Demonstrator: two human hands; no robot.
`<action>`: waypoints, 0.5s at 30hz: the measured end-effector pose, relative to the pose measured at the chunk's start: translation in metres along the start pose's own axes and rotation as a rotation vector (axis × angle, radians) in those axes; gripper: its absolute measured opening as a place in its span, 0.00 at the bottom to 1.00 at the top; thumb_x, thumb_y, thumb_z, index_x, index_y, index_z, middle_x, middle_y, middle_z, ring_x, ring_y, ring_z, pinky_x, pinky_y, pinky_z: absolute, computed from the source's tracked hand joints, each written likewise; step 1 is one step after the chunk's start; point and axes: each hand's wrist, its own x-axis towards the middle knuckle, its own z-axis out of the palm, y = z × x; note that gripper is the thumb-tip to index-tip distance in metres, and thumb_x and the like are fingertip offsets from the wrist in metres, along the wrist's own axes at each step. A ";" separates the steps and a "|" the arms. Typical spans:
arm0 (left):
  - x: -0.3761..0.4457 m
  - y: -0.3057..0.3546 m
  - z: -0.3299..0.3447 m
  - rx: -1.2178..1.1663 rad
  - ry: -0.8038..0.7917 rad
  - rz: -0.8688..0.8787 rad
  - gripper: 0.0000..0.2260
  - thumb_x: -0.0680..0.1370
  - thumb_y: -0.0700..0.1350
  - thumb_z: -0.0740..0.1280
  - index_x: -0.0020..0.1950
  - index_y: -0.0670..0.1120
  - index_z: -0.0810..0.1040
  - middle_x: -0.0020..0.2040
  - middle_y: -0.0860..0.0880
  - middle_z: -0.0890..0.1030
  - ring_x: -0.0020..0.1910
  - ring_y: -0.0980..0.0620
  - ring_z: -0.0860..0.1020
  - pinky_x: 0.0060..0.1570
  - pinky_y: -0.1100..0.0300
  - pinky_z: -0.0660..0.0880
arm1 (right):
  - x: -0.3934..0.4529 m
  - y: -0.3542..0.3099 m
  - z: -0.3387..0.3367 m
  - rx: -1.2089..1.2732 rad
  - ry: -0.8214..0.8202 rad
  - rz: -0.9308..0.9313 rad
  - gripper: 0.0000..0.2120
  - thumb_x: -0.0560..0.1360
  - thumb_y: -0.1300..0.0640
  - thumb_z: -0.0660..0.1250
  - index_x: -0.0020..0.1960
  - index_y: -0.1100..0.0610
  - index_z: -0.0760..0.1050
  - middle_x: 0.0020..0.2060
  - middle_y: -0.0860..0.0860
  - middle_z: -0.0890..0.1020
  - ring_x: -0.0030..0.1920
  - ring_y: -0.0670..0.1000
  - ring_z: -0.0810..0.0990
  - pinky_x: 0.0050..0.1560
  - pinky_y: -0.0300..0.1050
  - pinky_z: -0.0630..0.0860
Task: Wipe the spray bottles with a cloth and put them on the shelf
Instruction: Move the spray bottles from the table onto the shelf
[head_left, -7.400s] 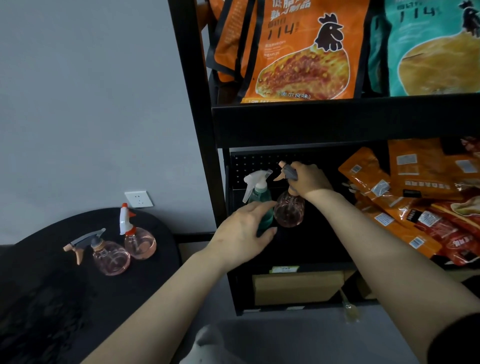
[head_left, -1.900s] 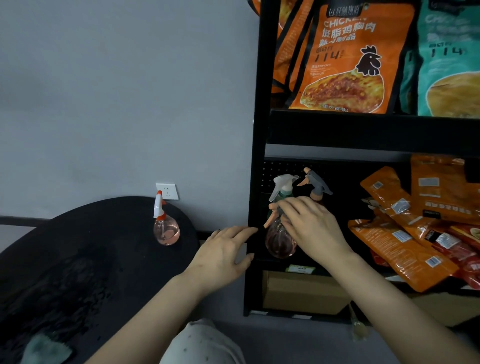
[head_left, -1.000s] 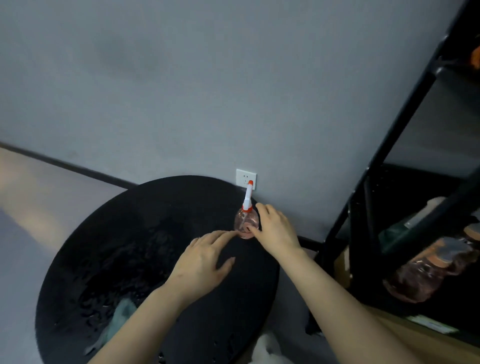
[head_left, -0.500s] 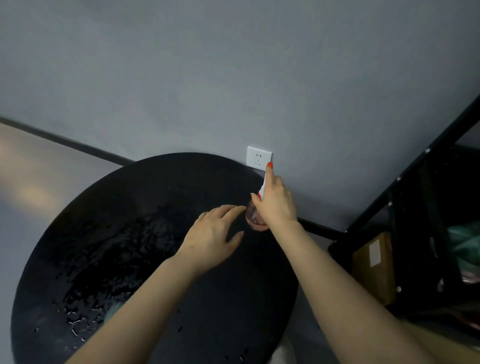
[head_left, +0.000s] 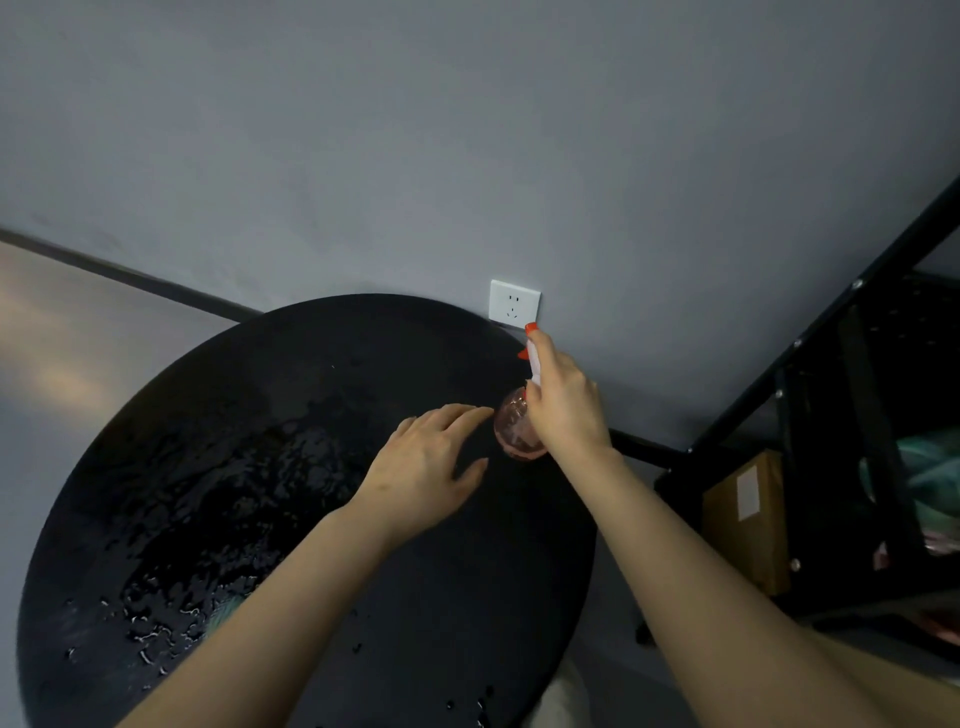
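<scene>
A small pink spray bottle (head_left: 514, 428) with a white and orange-red spray head stands at the far right edge of the round black table (head_left: 311, 364). My right hand (head_left: 566, 405) is closed around its neck and spray head. My left hand (head_left: 431, 462) hovers just left of the bottle, fingers spread and empty, fingertips almost at the bottle's round body. A greenish cloth (head_left: 223, 613) peeks out from under my left forearm on the wet near part of the table. The black shelf (head_left: 852, 415) stands at the right.
Water drops and puddles cover the table's left and near side. A white wall socket (head_left: 514, 306) sits on the grey wall just behind the bottle. A cardboard box (head_left: 748, 514) lies low in the shelf, with a teal bottle partly visible at the right edge.
My view turned from the shelf to the table. My right hand reached the pink bottle and closed on its neck; my left hand came up beside it.
</scene>
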 end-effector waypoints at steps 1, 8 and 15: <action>-0.003 0.003 -0.002 0.004 0.001 0.006 0.25 0.79 0.53 0.61 0.75 0.53 0.59 0.72 0.54 0.65 0.70 0.54 0.65 0.68 0.59 0.59 | -0.009 0.001 -0.007 0.017 -0.003 -0.011 0.28 0.79 0.61 0.60 0.75 0.53 0.53 0.59 0.58 0.75 0.56 0.58 0.78 0.55 0.53 0.77; -0.025 0.043 -0.022 0.008 0.006 0.067 0.25 0.79 0.52 0.61 0.75 0.54 0.59 0.73 0.54 0.65 0.71 0.54 0.63 0.71 0.55 0.58 | -0.075 0.007 -0.071 0.068 -0.018 -0.062 0.30 0.78 0.60 0.62 0.75 0.50 0.54 0.63 0.56 0.74 0.61 0.56 0.75 0.59 0.50 0.74; -0.050 0.100 -0.037 0.024 0.018 0.180 0.25 0.78 0.51 0.62 0.74 0.53 0.61 0.72 0.54 0.66 0.71 0.53 0.64 0.71 0.55 0.59 | -0.151 0.018 -0.151 0.164 0.112 -0.120 0.28 0.76 0.61 0.64 0.72 0.45 0.62 0.59 0.52 0.78 0.56 0.55 0.78 0.57 0.52 0.75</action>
